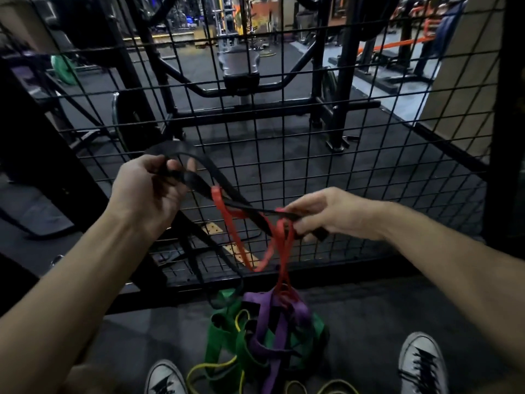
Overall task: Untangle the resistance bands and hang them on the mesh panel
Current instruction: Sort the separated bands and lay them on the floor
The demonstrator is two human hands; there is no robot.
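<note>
A black resistance band stretches between my two hands in front of the black mesh panel. My left hand grips one end of it, raised at the left. My right hand pinches the other part of the black band, lower and to the right. A thin red band is looped around the black one between my hands and hangs down to a tangled heap on the floor. That heap holds green bands, purple bands and thin yellow bands.
My two white sneakers stand either side of the heap on the dark gym floor. Behind the mesh are a black rack frame, a weight plate and a bench. A beige wall rises at the right.
</note>
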